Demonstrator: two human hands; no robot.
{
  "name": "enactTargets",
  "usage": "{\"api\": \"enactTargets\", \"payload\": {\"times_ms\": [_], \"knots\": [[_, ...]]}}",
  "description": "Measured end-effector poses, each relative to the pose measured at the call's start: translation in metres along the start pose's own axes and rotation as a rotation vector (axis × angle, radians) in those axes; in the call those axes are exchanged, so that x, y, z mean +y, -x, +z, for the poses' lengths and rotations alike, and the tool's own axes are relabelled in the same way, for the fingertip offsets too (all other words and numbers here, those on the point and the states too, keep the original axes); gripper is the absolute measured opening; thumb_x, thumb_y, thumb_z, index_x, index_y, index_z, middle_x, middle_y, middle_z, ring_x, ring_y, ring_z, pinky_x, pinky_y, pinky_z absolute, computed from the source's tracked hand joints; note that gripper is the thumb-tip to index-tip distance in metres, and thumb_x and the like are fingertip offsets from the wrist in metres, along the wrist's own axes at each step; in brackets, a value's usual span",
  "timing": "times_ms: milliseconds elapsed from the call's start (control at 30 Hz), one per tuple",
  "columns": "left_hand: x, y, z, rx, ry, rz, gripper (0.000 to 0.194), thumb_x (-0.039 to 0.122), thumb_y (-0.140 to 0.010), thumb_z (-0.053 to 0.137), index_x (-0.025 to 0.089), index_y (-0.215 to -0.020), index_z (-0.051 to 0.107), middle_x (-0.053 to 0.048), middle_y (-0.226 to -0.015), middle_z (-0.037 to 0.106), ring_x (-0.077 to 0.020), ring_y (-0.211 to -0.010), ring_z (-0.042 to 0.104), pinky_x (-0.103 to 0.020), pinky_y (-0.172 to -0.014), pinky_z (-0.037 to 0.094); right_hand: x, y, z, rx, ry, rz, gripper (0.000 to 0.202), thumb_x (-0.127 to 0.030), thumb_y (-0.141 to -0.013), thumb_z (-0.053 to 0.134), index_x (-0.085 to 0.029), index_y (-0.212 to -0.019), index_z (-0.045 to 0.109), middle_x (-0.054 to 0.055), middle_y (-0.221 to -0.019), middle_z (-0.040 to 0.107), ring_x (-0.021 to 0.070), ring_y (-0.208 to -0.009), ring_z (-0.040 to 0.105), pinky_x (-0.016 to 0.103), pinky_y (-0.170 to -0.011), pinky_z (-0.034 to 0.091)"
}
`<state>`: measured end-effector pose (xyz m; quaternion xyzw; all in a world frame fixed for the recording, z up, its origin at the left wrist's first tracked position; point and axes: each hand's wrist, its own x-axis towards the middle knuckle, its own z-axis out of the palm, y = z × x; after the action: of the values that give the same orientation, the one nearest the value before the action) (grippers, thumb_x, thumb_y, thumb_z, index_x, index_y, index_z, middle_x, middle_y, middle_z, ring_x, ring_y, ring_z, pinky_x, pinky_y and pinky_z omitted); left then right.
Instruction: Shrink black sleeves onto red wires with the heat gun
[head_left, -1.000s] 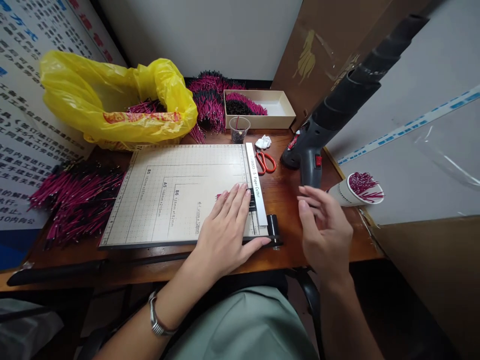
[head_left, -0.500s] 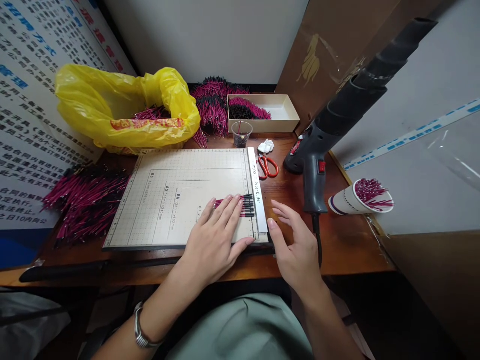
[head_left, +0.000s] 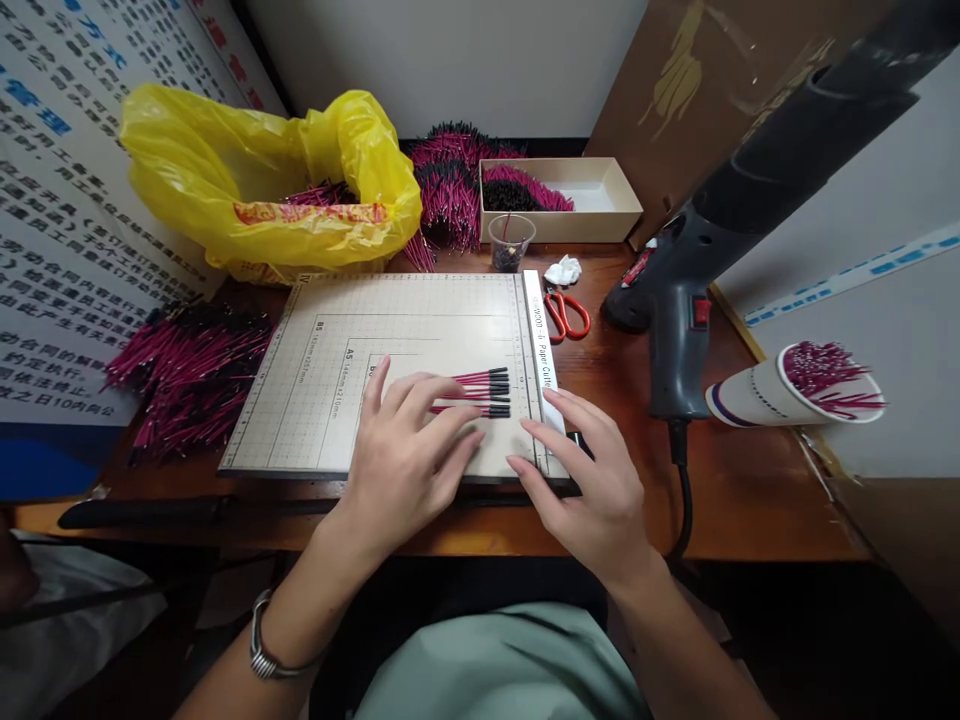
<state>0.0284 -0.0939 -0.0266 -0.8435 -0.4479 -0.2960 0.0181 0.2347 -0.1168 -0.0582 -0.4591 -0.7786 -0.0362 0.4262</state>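
Observation:
A row of several magenta wires with black ends (head_left: 495, 391) lies on the paper cutter board (head_left: 427, 310), the black ends pointing right. My left hand (head_left: 412, 440) is over the left ends of the wires, its fingers bent and spread; whether the fingertips touch the wires is hard to tell. My right hand (head_left: 589, 475) has its fingers apart at the board's lower right corner, beside the white cutter strip (head_left: 538, 325), and holds nothing.
Behind the board stand a yellow bag (head_left: 277, 235), a cream box (head_left: 562, 228) and a clear cup (head_left: 511, 243). To the right are red scissors (head_left: 568, 315), a heat gun (head_left: 675, 340) and a paper cup of wires (head_left: 757, 390). Loose wires (head_left: 195, 380) lie left.
My left hand has lifted from flat on the wires and shifted left with bent fingers, uncovering more of them. My right hand has moved onto the board's corner. The view has shifted.

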Motion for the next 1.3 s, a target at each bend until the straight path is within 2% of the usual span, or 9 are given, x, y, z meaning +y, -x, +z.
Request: {"api": "enactTargets", "payload": {"times_ms": [67,100,200,433,600,800,1000,1133,1300], "knots": [[0.0,-0.002,0.002,0.053,0.015,-0.012,0.01,0.022,-0.097,0.063,0.024,-0.092,0.072,-0.002,-0.093,0.073,-0.0214,-0.09,0.063,-0.049,-0.108,0.036,0.001,0.001,0.001,0.01,0.015,-0.033,0.027,-0.017,-0.085,0.074,-0.016,-0.112,0.069,0.014,-0.121,0.069,0.0254,-0.12,0.064,0.042,-0.1,0.06],[0.0,-0.003,0.003,0.058,0.01,-0.013,0.011,0.022,-0.097,0.064,0.024,-0.09,0.072,-0.002,-0.087,0.071,-0.0209,-0.085,0.061,-0.047,-0.101,0.037,0.001,0.001,0.001,0.008,0.023,-0.041,0.026,-0.015,-0.086,0.072,-0.017,-0.111,0.069,0.013,-0.119,0.07,0.025,-0.118,0.065,0.042,-0.099,0.06],[0.001,-0.005,0.007,0.038,-0.02,-0.033,0.013,0.024,-0.099,0.063,0.024,-0.092,0.074,-0.002,-0.085,0.07,-0.0217,-0.084,0.059,-0.043,-0.089,0.034,0.0,0.001,0.001,-0.013,0.046,-0.038,0.025,-0.011,-0.088,0.068,-0.016,-0.112,0.071,0.012,-0.115,0.07,0.0251,-0.117,0.064,0.043,-0.098,0.06],[0.004,-0.004,0.007,-0.012,-0.016,-0.052,0.015,0.021,-0.099,0.062,0.024,-0.089,0.072,-0.002,-0.087,0.07,-0.0229,-0.082,0.057,-0.044,-0.088,0.03,-0.002,0.007,-0.003,-0.1,0.04,-0.007,0.031,-0.009,-0.09,0.065,-0.01,-0.12,0.07,0.015,-0.13,0.067,0.0271,-0.132,0.057,0.043,-0.11,0.054],[0.005,-0.002,0.001,-0.102,0.104,-0.096,0.012,0.019,-0.098,0.062,0.025,-0.091,0.07,-0.002,-0.096,0.07,-0.0227,-0.088,0.057,-0.044,-0.088,0.028,-0.001,0.009,-0.009,-0.183,0.015,0.001,0.036,-0.007,-0.091,0.063,-0.01,-0.126,0.067,0.015,-0.138,0.061,0.0265,-0.139,0.05,0.041,-0.115,0.047],[0.004,-0.004,-0.007,-0.162,0.234,-0.146,0.012,0.018,-0.096,0.063,0.026,-0.09,0.069,0.004,-0.092,0.073,-0.0193,-0.082,0.052,-0.04,-0.08,0.028,0.002,0.008,-0.015,-0.263,-0.01,-0.01,0.035,-0.008,-0.09,0.063,-0.01,-0.125,0.067,0.017,-0.139,0.059,0.0278,-0.141,0.045,0.041,-0.115,0.045],[0.002,-0.001,-0.009,-0.195,0.277,-0.146,0.01,0.019,-0.094,0.065,0.025,-0.088,0.069,0.005,-0.09,0.074,-0.0186,-0.081,0.053,-0.041,-0.081,0.026,0.003,0.01,-0.017,-0.234,-0.037,-0.047,0.03,-0.012,-0.088,0.068,-0.013,-0.118,0.07,0.016,-0.132,0.065,0.03,-0.138,0.05,0.046,-0.109,0.053],[0.003,0.001,-0.007,-0.206,0.241,-0.124,0.007,0.024,-0.096,0.066,0.026,-0.092,0.071,0.004,-0.093,0.074,-0.0195,-0.084,0.053,-0.042,-0.082,0.026,0.004,0.013,-0.012,-0.146,-0.026,-0.085,0.028,-0.014,-0.086,0.072,-0.015,-0.114,0.072,0.015,-0.124,0.07,0.0314,-0.134,0.056,0.049,-0.105,0.057],[0.004,0.001,-0.002,-0.16,0.196,-0.11,0.015,0.024,-0.097,0.064,0.026,-0.085,0.072,0.003,-0.087,0.074,-0.0198,-0.081,0.053,-0.042,-0.078,0.025,0.004,0.013,-0.008,-0.064,-0.028,-0.125,0.022,-0.012,-0.085,0.072,-0.018,-0.106,0.074,0.012,-0.118,0.074,0.0283,-0.125,0.063,0.047,-0.098,0.061]]}}
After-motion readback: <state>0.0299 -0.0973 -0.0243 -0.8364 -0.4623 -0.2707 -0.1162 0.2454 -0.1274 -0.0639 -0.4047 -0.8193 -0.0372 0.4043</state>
